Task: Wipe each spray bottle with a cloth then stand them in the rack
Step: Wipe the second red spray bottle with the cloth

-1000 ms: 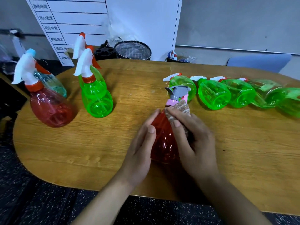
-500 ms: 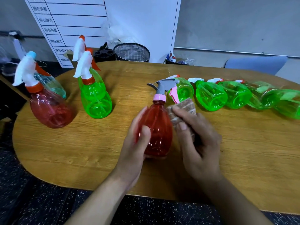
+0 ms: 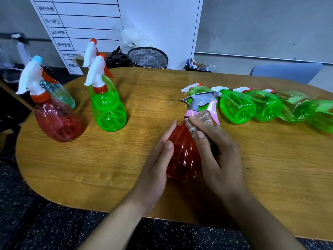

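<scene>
Red spray bottle (image 3: 183,152) upright, left hand (image 3: 156,159) cupping it, right hand (image 3: 216,150) pressing cloth (image 3: 200,120)

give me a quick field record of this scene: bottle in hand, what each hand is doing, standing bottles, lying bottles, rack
bottle being wiped: red spray bottle with grey trigger head and pink collar, upright on the table
left hand: left hand steadies the bottle's side, fingers nearly straight
right hand: right hand presses a speckled cloth against the bottle's shoulder
standing bottles: pink-red bottle, green bottle, others partly hidden behind them
lying bottles: row of green bottles on their sides at right
rack: none visible
</scene>
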Demonstrator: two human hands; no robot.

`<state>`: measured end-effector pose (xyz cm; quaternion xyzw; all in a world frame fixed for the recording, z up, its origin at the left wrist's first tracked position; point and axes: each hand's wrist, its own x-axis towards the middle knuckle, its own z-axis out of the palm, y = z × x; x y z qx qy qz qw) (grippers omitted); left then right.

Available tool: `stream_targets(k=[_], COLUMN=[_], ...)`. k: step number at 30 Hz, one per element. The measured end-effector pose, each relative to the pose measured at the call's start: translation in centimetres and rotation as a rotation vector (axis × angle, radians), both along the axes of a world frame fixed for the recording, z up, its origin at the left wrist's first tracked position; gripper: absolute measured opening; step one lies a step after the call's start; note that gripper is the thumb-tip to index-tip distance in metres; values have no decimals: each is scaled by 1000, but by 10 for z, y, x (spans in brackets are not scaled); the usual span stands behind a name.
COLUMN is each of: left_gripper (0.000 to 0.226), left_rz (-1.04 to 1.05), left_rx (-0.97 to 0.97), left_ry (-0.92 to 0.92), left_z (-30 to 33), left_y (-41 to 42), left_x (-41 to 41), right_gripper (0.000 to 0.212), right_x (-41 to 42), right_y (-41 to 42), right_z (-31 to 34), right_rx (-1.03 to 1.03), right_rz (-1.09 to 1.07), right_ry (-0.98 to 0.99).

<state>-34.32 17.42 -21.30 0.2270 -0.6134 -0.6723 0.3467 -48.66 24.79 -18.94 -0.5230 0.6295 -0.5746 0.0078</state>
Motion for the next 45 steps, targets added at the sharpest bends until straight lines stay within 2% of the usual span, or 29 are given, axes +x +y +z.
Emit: stream_targets(k=[3,9,11,15,17,21,25,27,30,32,34,36,39,43,45], left_gripper=[51,47,47,48,44,48,49,48,46,46,43,42,47,47,46], left_rz=[33,95,105,72,35,58,97,93,121,107,70,76,114,139,129], left_rx=[-3,95,86,-48,-92,-32,123,159,88,-52,-193,-222,-69,106,138], left_ry=[9,80,70,-32,-62,-35,93,143,90,-8,-80,-78,-45,59,94], left_z=[-3,4,4,1,0,0,4,7,6,1,-1,-3,-1,4,8], left_y=[-2,-6,-3,2,5,0,-5,-3,1,2,5,5,-2,-5,-2], left_x=[0,1,0,-4,-4,-3,-1,-1,-2,-3,-5,-5,-4,-1,-1], right_gripper=[31,29,29,31,32,31,31,30,31,31,32,32,31,28,28], right_x=[2,17,14,-1,-6,2,20,21,13,3,-2,-1,6,19,20], right_y=[7,23,23,11,4,9,19,19,17,12,4,2,11,18,18], right_z=[-3,-16,-9,8,6,-5,-14,-16,-5,2,0,-8,-14,-17,-18], right_rx=[34,-13,-48,-89,-36,14,-1,-27,-61,-70,-54,-18,14,5,-10], right_rz=[57,263,216,-13,-14,67,229,229,90,-23,-25,9,108,256,253], right_ry=[83,465,428,119,53,152,440,491,301,133,-11,-51,88,392,416])
